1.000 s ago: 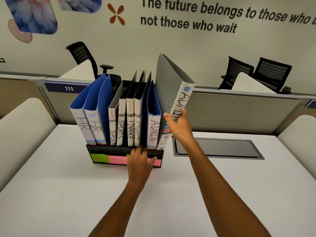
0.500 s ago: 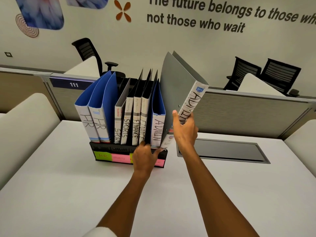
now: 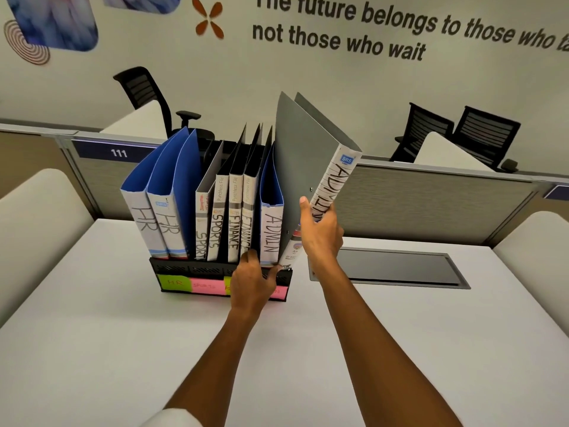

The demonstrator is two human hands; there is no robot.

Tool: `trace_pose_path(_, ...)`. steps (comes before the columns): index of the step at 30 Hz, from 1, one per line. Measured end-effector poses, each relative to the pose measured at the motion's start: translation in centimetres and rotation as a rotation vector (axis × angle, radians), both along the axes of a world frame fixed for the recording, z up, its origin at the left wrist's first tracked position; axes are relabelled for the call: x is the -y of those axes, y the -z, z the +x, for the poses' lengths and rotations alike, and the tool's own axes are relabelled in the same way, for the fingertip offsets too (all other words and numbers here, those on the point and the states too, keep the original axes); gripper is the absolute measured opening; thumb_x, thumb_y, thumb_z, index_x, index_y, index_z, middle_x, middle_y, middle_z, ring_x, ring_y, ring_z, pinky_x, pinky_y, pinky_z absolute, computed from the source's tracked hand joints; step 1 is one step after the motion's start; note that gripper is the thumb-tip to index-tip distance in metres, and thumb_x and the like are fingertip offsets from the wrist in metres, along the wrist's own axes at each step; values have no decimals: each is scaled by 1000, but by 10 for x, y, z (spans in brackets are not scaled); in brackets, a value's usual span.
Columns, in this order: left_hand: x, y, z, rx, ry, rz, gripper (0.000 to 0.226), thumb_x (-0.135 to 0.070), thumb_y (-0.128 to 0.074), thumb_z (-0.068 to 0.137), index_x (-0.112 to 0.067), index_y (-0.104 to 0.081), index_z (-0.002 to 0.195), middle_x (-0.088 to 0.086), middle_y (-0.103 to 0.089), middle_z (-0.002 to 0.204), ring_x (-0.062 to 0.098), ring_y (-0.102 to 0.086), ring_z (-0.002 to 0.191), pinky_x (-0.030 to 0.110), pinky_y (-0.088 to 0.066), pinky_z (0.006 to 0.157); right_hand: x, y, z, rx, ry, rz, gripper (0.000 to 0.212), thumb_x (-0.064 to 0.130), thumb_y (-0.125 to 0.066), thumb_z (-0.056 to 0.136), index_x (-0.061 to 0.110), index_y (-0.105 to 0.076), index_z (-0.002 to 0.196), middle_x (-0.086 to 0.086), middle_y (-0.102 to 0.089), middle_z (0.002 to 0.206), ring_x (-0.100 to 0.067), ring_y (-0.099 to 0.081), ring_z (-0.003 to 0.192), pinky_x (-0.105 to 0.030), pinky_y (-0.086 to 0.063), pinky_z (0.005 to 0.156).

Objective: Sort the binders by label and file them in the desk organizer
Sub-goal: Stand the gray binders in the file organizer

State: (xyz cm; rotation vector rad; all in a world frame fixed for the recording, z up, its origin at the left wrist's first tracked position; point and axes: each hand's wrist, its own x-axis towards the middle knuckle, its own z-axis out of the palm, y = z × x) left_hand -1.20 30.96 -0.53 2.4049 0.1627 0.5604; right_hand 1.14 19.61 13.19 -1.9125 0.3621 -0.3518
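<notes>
Gripping the grey ADMIN binder (image 3: pixel 311 167) by its spine, the right hand (image 3: pixel 320 235) tilts it into the organizer's (image 3: pixel 172 269) rightmost slot; the left hand (image 3: pixel 255 278) grasps the front rim. Stiff, light board: spine hold suits.

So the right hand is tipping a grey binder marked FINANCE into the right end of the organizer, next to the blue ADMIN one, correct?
Not quite: the head view shows the grey binder in the right hand is marked ADMIN, not FINANCE. The rest holds: it leans tilted at the right end of the organizer, beside the blue ADMIN binder.
</notes>
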Motion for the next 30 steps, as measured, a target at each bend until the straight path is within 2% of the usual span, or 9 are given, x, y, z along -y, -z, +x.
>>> trace_pose_path(2,-2,3,2,20,20,1,59,-39,-77,77,-2,-56,118,17,-64,113,35,-64,103,40,-56,82,3,0,1,-18,31,27,47,58,-53,90,26,-53,124,8,-62,109,-14,-59,96,-25,-51,71)
trace_pose_path(7,-5,6,6,57,70,5,58,-37,-76,79,-3,-58,122,14,-65,115,30,-63,106,36,-54,87,-8,1,0,-3,42,3,46,57,-54,90,25,-51,124,3,-64,118,-19,-60,107,-43,-51,94)
trace_pose_path(12,-10,10,8,63,103,-6,59,-39,-76,78,-6,-59,124,11,-65,118,27,-62,110,35,-53,93,-16,11,-1,6,28,-40,45,58,-52,90,25,-49,121,1,-65,113,-21,-64,99,-46,-57,83)
trace_pose_path(14,-9,10,8,62,92,-2,61,-41,-76,77,-6,-59,124,11,-64,119,26,-61,112,35,-53,94,-17,23,-6,-21,40,-30,46,58,-53,91,23,-48,121,0,-64,115,-23,-65,101,-40,-59,79)
trace_pose_path(16,-9,10,10,62,91,-3,61,-42,-76,77,-7,-59,124,11,-64,120,25,-62,112,34,-53,94,-19,28,-8,-20,31,-60,43,56,-53,91,23,-48,117,0,-65,115,-22,-65,100,-35,-57,77)
trace_pose_path(19,-10,10,11,39,100,-21,59,-42,-75,78,-9,-59,124,8,-64,121,23,-61,113,33,-52,95,-21,27,-6,3,0,-104,42,58,-54,90,24,-48,114,1,-67,113,-21,-66,98,-39,-59,79)
trace_pose_path(25,-12,13,8,27,104,-41,60,-41,-76,78,-9,-59,125,9,-63,123,24,-60,114,33,-52,96,-9,33,-5,-7,-125,-217,56,70,-44,86,25,-45,121,2,-65,118,-21,-66,100,-44,-59,80)
trace_pose_path(28,-13,13,3,42,119,-36,51,-33,-77,80,-8,-61,121,9,-62,121,25,-61,111,32,-52,94,-3,26,-4,14,-257,-125,78,86,-32,74,30,-36,129,3,-62,122,-20,-66,102,-47,-59,81)
trace_pose_path(30,-16,16,-3,61,145,14,46,-26,-76,80,-8,-62,120,9,-63,119,25,-60,110,33,-51,95,-1,12,-2,122,-298,-60,81,85,-37,75,34,-28,137,1,-58,126,-19,-64,108,-47,-58,84)
